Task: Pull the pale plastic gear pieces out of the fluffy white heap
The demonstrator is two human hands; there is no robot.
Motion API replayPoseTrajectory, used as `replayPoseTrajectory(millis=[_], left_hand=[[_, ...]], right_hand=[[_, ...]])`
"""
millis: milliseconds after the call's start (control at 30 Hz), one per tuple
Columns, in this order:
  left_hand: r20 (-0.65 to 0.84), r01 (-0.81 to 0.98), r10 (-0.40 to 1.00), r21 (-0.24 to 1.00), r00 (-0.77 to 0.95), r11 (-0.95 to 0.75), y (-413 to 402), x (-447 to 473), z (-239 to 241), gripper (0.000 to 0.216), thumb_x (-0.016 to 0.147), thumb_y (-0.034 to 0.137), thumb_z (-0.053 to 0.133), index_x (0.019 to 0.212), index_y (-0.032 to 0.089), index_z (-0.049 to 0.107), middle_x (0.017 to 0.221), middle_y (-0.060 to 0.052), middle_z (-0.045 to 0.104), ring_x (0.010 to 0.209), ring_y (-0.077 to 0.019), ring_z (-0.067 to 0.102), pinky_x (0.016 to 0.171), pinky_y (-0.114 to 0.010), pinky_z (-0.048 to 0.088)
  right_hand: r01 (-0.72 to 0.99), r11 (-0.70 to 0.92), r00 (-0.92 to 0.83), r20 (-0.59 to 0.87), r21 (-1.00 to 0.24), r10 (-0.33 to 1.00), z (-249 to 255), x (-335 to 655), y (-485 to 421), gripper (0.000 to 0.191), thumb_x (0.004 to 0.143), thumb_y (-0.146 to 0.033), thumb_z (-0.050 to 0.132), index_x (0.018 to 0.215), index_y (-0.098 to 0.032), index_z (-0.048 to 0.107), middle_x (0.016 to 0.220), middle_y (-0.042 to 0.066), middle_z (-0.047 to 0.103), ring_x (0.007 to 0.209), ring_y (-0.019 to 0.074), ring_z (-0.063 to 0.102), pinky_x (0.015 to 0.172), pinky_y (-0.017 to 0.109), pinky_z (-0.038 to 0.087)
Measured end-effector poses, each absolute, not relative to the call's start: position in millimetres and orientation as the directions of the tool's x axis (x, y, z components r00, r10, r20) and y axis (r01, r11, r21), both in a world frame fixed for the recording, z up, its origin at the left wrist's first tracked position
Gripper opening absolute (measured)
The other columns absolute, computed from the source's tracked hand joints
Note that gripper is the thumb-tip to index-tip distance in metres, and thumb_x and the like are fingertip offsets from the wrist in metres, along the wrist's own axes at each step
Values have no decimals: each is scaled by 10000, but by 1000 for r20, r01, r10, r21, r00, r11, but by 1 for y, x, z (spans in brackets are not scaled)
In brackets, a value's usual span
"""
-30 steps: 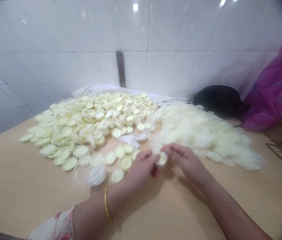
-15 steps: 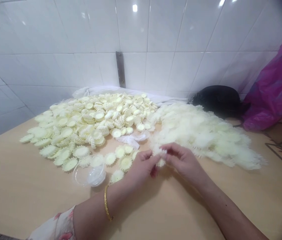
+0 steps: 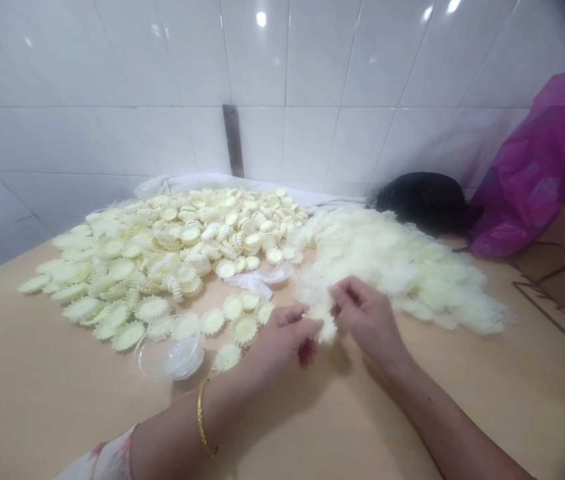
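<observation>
My left hand point(image 3: 282, 337) pinches a pale yellow disc with a toothed edge point(image 3: 327, 329) between thumb and fingers, above the table. Just to its right, my right hand point(image 3: 369, 321) has thumb and forefinger pressed together by the disc's far edge; what they hold, if anything, is too small to make out. Several similar toothed discs point(image 3: 244, 330) lie flat beside my left hand. Behind my right hand spreads a heap of whitish, fluffy-looking discs point(image 3: 387, 253).
A large pile of yellow discs point(image 3: 122, 269) covers the table's point(image 3: 87, 400) left back. Nearby are a clear plastic tub point(image 3: 183, 357) and a crumpled white scrap point(image 3: 257, 283). A black object point(image 3: 427, 200) and a pink plastic bag point(image 3: 527, 167) stand back right against the tiled wall.
My right hand has drawn slightly away from my left fingers, and more of the disc now shows. The whole view has shifted a little, with things sitting further left.
</observation>
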State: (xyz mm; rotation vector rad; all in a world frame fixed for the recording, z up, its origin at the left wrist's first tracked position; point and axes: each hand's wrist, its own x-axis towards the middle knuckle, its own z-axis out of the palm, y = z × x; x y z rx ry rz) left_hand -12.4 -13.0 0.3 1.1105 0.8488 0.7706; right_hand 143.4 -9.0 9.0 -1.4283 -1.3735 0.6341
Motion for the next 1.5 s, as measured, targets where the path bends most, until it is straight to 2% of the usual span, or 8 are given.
replayPoseTrajectory(millis=[200,300,433,600,767,933,1100,1500], left_hand=[[-188,-63,808,961,558,268,-20,-11,0,216,711,278,582,559,154,491,496,3,525,415,-77,450,446,-216,338],[-183,-92,862,963,473,255,-14,-11,-4,228,720,306,582,572,154,496,506,4,518,437,-76,441,474,-220,338],[-175,-108,887,964,428,242,-9,-12,-6,221,716,328,599,611,154,511,531,3,515,460,-77,438,490,-222,328],[-181,-144,894,955,409,260,-9,-12,-5,273,724,379,598,601,166,481,482,24,463,430,-71,401,470,-221,296],[-190,-138,917,958,351,252,-5,-11,-9,341,710,481,589,602,172,492,447,24,448,403,-76,381,446,-231,270],[-229,-175,915,938,334,299,-6,-10,-4,337,682,486,618,632,168,519,450,42,418,394,-59,346,438,-225,264],[-215,-190,899,933,381,304,-5,-10,-4,404,723,558,526,663,159,517,489,17,463,420,-74,393,454,-232,296],[-228,-226,882,913,411,341,-9,-7,2,170,673,268,636,624,158,516,521,6,511,453,-79,437,493,-239,338]], right_hand=[[535,100,552,437,-839,710,4,183,7,150,800,-350,509,778,-201,506,618,-10,521,557,150,524,552,275,414],[725,193,346,592,-661,728,-1,180,9,160,785,-305,527,897,-192,543,763,30,549,690,183,538,671,332,427],[795,278,110,580,-539,807,-4,168,6,266,750,-283,569,999,-190,560,966,88,560,888,248,528,768,402,414],[659,303,215,558,-689,802,10,157,-7,131,813,-285,501,843,-192,588,841,57,593,811,208,543,744,347,423],[417,328,17,368,-848,930,21,143,-19,180,820,-333,510,742,-196,597,759,31,604,739,185,545,698,307,427],[346,252,-135,217,-904,967,17,138,-20,184,738,-367,617,813,-200,627,812,24,631,809,199,562,762,323,420],[338,223,-122,192,-915,974,15,136,-20,170,784,-318,540,686,-191,598,701,15,604,714,179,550,685,300,412],[121,82,13,85,-989,996,8,138,-15,228,764,-343,556,610,-183,505,563,-35,467,571,119,427,549,245,330]])
